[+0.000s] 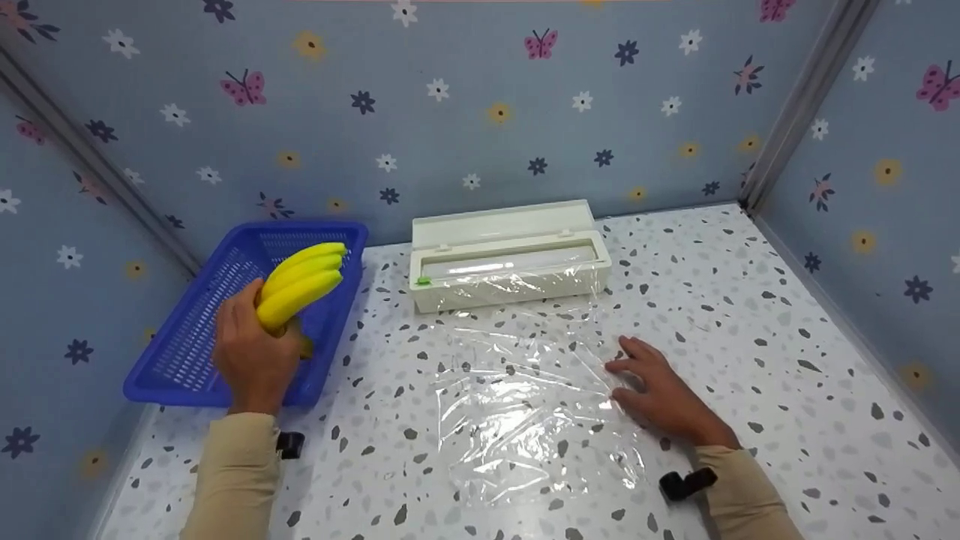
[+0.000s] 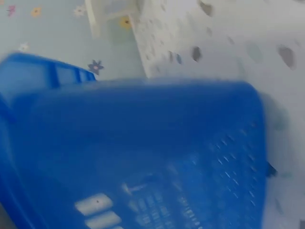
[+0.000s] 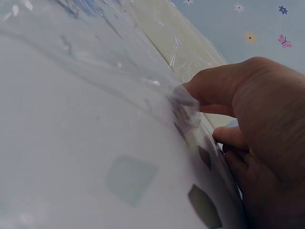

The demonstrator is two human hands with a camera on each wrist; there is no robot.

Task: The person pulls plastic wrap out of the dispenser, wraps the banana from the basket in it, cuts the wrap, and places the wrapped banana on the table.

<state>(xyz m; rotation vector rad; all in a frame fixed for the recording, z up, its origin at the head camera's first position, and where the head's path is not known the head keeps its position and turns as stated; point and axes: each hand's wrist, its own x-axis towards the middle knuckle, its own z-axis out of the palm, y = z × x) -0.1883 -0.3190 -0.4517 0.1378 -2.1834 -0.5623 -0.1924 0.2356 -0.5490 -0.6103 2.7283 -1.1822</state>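
My left hand [image 1: 256,349] grips a bunch of yellow bananas [image 1: 300,289] by its stem end, held over the blue basket [image 1: 142,391]. Neither that hand nor the bananas show in the left wrist view, where the blurred basket [image 2: 143,124] fills most of the frame. A sheet of clear cling film [image 1: 517,405] lies wrinkled on the tabletop, drawn out from a white dispenser box [image 1: 510,289]. At the film's right edge rests my right hand [image 1: 664,394], fingers spread and loosely bent. In the right wrist view its thumb [image 3: 214,86] touches the film's edge.
The dispenser's lid [image 1: 502,223] stands raised against the patterned back wall [image 1: 465,135]. A small green slider [image 1: 424,281] sits at the box's left front edge. Side walls border the speckled tabletop [image 1: 750,337] on the left and right.
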